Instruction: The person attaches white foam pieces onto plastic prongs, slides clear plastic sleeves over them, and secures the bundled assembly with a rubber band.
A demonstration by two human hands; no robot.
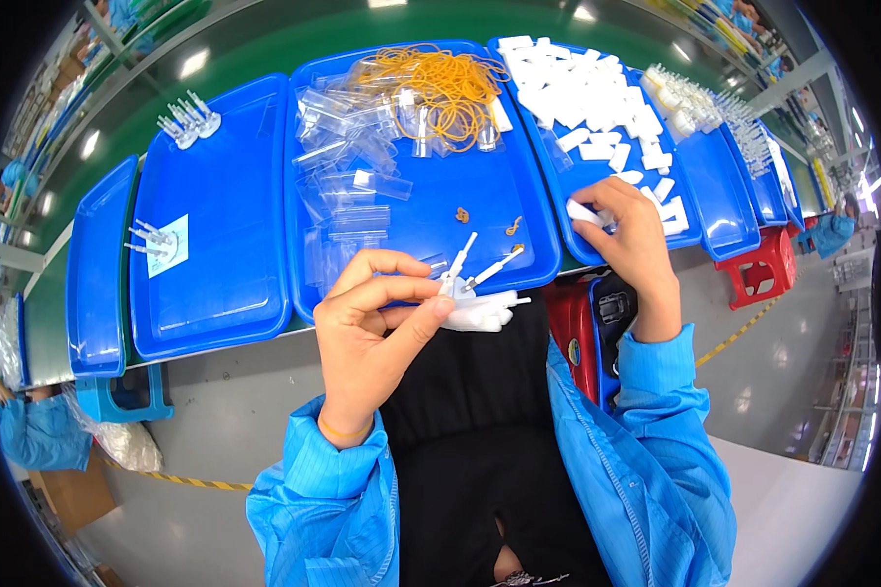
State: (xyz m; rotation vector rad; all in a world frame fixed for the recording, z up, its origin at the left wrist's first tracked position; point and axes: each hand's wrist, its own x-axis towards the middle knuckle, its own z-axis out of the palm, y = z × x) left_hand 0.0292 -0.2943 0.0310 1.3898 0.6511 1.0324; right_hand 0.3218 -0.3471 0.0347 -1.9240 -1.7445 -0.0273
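My left hand [377, 318] is closed, its thumb and fingers pinching a cluster of white stick parts [480, 311] over the near edge of the middle tray. Two thin white rods with grey bands stick up from the cluster, while thicker white pieces lie along its lower side. Over the near edge of the tray to the right, my right hand [628, 230] is closed with a small white cap-like piece [585, 213] between thumb and fingers. Many similar white pieces [587, 93] are heaped in that tray, beyond the hand.
The middle blue tray [431, 210] holds clear plastic sleeves [347, 147] and orange rubber bands [440, 83]. Bundles of upright rods [188, 122] stand in the left tray [215, 284]. More trays continue rightward. Below are a red stool [759, 269] and a blue stool [127, 394].
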